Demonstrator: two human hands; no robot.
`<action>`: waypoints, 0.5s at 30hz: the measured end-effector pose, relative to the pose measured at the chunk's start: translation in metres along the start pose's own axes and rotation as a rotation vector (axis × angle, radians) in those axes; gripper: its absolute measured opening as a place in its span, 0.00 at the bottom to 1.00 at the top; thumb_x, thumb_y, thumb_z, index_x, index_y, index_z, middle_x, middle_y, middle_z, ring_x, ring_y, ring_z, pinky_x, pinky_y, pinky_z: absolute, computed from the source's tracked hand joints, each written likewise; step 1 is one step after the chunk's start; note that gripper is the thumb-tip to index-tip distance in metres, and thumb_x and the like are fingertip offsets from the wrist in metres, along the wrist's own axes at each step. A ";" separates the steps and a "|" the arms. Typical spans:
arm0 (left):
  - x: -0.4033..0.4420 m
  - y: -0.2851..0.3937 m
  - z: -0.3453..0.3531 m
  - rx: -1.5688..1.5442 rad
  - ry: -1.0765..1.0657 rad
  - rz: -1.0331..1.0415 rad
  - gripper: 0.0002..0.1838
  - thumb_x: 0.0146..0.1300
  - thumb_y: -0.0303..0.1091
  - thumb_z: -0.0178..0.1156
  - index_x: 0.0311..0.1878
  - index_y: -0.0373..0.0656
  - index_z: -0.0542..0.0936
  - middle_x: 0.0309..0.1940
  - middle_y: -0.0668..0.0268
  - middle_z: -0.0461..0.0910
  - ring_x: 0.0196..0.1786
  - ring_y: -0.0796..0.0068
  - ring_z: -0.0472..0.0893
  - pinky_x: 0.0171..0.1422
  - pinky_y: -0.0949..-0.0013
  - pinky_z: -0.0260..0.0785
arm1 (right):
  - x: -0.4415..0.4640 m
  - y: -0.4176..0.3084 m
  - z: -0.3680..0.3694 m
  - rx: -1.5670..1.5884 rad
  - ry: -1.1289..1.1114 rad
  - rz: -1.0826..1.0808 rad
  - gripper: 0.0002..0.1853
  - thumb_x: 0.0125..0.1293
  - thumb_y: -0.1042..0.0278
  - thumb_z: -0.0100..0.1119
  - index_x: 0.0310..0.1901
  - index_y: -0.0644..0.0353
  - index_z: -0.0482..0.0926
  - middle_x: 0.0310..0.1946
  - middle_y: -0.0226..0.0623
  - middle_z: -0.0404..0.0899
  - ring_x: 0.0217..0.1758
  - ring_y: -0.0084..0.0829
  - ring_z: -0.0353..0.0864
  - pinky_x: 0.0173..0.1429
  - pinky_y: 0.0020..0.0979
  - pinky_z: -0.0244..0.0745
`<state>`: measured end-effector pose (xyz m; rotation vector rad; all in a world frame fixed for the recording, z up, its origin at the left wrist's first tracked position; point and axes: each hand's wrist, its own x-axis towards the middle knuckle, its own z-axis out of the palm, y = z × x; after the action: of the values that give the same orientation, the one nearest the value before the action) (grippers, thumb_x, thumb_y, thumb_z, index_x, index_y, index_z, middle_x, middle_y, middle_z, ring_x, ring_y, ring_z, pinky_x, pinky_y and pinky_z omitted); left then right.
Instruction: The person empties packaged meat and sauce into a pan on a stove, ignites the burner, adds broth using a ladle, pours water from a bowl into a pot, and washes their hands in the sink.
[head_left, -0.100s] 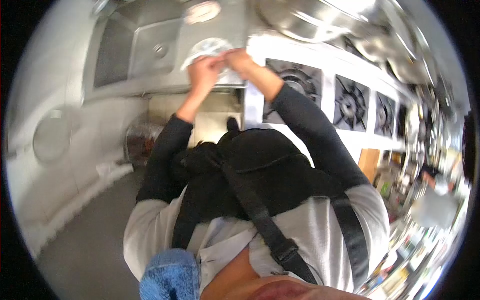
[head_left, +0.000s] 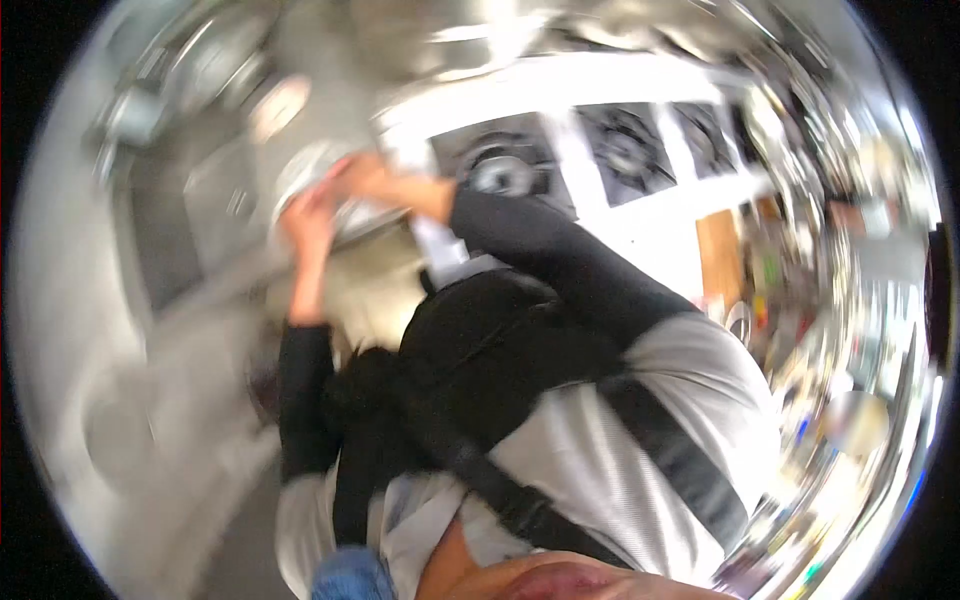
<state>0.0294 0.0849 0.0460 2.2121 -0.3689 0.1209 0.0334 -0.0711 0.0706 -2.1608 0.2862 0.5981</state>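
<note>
View turned — left hand (head_left: 309, 212), right hand (head_left: 362, 178) still meet by dish (head_left: 299, 171) — can't tell grips.

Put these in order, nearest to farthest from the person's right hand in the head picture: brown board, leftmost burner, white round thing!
From the right hand:
1. White round thing: right by the hands, partly hidden behind them.
2. Leftmost burner: off to the right.
3. Brown board: much farther right.

The brightly lit stove (head_left: 581, 152) stands near a steel sink (head_left: 195, 215) and pale wall (head_left: 80, 300).
</note>
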 end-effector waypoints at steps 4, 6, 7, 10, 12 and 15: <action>-0.004 -0.082 -0.046 0.173 -0.171 -0.057 0.12 0.58 0.36 0.67 0.43 0.41 0.85 0.35 0.60 0.84 0.37 0.68 0.83 0.44 0.65 0.74 | -0.043 0.019 0.039 0.505 0.351 -0.359 0.16 0.61 0.55 0.63 0.43 0.55 0.77 0.29 0.41 0.81 0.33 0.39 0.81 0.40 0.39 0.74; -0.011 -0.030 -0.054 0.210 -0.004 0.113 0.15 0.60 0.34 0.67 0.48 0.39 0.82 0.43 0.57 0.80 0.43 0.66 0.81 0.47 0.65 0.74 | -0.081 0.054 0.011 0.349 0.453 -0.495 0.12 0.61 0.58 0.61 0.34 0.59 0.76 0.27 0.41 0.79 0.31 0.42 0.79 0.38 0.40 0.71; -0.018 -0.033 -0.052 0.168 0.035 0.166 0.15 0.60 0.34 0.67 0.49 0.39 0.82 0.44 0.58 0.79 0.41 0.67 0.80 0.45 0.66 0.74 | -0.104 0.081 0.003 0.346 0.455 -0.505 0.12 0.62 0.58 0.61 0.34 0.59 0.76 0.27 0.41 0.79 0.31 0.42 0.78 0.36 0.40 0.70; -0.026 -0.006 -0.045 0.076 0.009 0.237 0.17 0.60 0.32 0.66 0.52 0.39 0.80 0.42 0.60 0.76 0.37 0.71 0.76 0.41 0.69 0.71 | -0.162 0.186 0.007 0.378 0.634 -0.463 0.11 0.64 0.59 0.58 0.34 0.59 0.77 0.28 0.44 0.78 0.33 0.43 0.80 0.38 0.41 0.73; -0.041 0.021 -0.012 -0.018 -0.091 0.219 0.18 0.60 0.30 0.66 0.54 0.39 0.78 0.40 0.62 0.73 0.35 0.74 0.74 0.39 0.71 0.69 | -0.204 0.275 0.026 0.345 0.814 -0.298 0.08 0.65 0.62 0.55 0.36 0.58 0.77 0.30 0.44 0.79 0.37 0.44 0.81 0.41 0.42 0.74; -0.072 0.082 0.044 -0.100 -0.301 0.308 0.21 0.60 0.28 0.65 0.57 0.39 0.76 0.40 0.64 0.70 0.34 0.78 0.72 0.37 0.75 0.67 | -0.285 0.417 0.073 0.391 0.964 0.329 0.11 0.62 0.64 0.58 0.43 0.59 0.79 0.34 0.44 0.82 0.40 0.41 0.83 0.46 0.39 0.75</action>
<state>-0.0659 0.0194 0.0650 2.0630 -0.8632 -0.0661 -0.4022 -0.2693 -0.1060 -1.8703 1.1784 -0.3641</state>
